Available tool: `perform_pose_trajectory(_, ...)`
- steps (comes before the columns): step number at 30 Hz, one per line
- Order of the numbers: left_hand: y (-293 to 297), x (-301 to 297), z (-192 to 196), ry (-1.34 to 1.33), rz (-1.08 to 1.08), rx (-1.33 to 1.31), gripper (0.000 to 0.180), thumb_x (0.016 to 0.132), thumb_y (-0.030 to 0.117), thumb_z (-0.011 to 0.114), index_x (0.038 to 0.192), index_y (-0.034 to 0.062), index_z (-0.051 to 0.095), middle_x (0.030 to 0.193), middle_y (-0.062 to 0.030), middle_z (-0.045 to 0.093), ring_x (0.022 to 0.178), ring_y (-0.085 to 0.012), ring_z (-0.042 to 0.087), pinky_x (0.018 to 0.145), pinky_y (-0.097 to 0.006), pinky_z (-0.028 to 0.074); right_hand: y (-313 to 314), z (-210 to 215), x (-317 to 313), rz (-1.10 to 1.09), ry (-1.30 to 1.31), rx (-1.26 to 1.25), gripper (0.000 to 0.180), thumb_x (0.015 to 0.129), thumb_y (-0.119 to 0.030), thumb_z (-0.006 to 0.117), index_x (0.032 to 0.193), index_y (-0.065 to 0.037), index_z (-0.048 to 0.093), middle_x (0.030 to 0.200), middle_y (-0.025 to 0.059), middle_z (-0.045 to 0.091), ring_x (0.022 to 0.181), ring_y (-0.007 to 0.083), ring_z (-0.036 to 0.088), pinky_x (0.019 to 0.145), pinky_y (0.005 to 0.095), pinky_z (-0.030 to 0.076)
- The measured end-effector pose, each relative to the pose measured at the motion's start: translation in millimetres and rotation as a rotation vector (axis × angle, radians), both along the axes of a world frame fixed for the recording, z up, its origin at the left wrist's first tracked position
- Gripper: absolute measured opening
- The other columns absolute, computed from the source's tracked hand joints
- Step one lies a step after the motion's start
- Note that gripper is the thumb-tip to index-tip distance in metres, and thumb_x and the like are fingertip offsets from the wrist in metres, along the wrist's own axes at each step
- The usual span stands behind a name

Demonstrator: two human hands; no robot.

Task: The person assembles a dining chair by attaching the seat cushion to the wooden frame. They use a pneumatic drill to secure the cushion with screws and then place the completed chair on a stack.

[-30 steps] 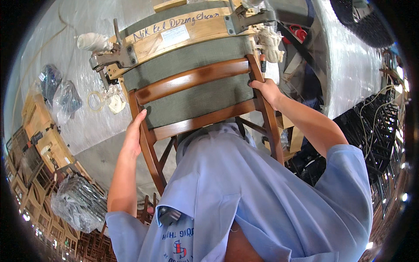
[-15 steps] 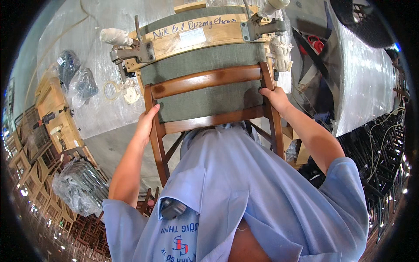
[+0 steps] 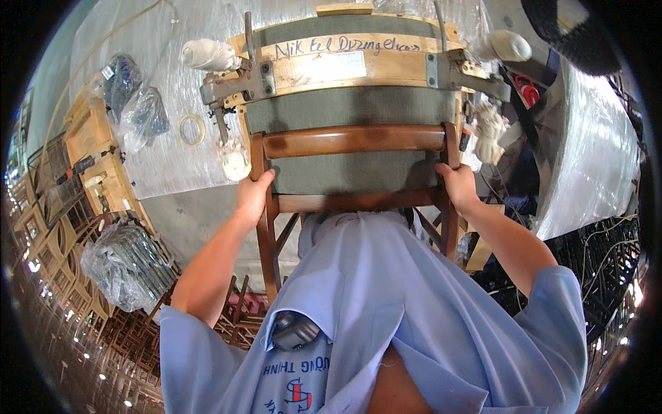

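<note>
A brown varnished wooden chair (image 3: 355, 140) lies in front of me, its curved top rail away from me. My left hand (image 3: 252, 194) is closed around its left upright, with the thumb on the inner side. Likewise, my right hand (image 3: 458, 186) grips the right upright, just above the lower crossrail. Beneath and beyond the rails is a curved fixture (image 3: 355, 107) covered in grey-green fabric. A pale wooden board with handwriting (image 3: 393, 67) crosses it. Metal clamps (image 3: 231, 88) with white-wrapped handles flank the board at both ends. My shirt hides the chair's nearest part.
Plastic film covers the surface (image 3: 155, 169) at left, where a tape ring (image 3: 192, 130) and plastic-wrapped bundles (image 3: 143, 119) lie. A wooden jig (image 3: 103, 162) stands further left. At right rises a film-wrapped stack (image 3: 593, 152). Black frames (image 3: 586, 265) are piled below it.
The chair, fixture and both hands sit further right and slightly lower in the picture. The chair's rails look more level than before. Both hands keep their grip on the uprights.
</note>
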State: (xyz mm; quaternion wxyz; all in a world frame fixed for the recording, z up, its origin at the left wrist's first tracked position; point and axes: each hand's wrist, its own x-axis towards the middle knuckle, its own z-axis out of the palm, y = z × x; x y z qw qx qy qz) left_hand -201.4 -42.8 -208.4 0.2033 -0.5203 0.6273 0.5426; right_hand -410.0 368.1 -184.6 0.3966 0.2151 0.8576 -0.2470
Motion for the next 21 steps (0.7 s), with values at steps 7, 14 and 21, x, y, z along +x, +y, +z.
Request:
perform_pose_trajectory(7, 3, -14, 15, 0.096, -0.201, -0.200, 0.059, 0.093, 0.043, 0.069, 0.118, -0.0106, 0.066, 0.107, -0.0175, 0.071, 0.092, -0.0223, 0.066, 0.081, -0.039, 0.052, 0, -8, 7, 0.056, 0.132, 0.029, 0.040, 0.085, -0.029, 0.074, 0.092, 0.010, 0.072, 0.081, 0.0221, 0.073, 0.079, 0.0293, 0.072, 0.075, 0.0430, 0.054)
perform_pose_trajectory(14, -6, -3, -2, 0.085, -0.113, -0.086, 0.058, 0.091, 0.043, 0.069, 0.114, -0.0108, 0.069, 0.102, -0.0144, 0.073, 0.094, -0.0218, 0.066, 0.084, -0.038, 0.051, -21, 15, 11, 0.244, 0.621, -0.107, 0.034, 0.085, -0.023, 0.075, 0.105, 0.004, 0.068, 0.106, 0.0234, 0.068, 0.106, 0.0391, 0.065, 0.092, 0.0460, 0.051)
perform_pose_trajectory(21, -10, -9, -4, 0.078, -0.179, -0.060, 0.064, 0.088, 0.046, 0.069, 0.113, -0.0133, 0.070, 0.110, -0.0266, 0.074, 0.103, -0.0310, 0.072, 0.088, -0.039, 0.053, -159, 0, 83, 1.280, 0.859, -0.771, 0.045, 0.080, -0.013, 0.075, 0.122, -0.003, 0.061, 0.143, 0.0201, 0.051, 0.142, 0.0427, 0.041, 0.122, 0.0602, 0.027)
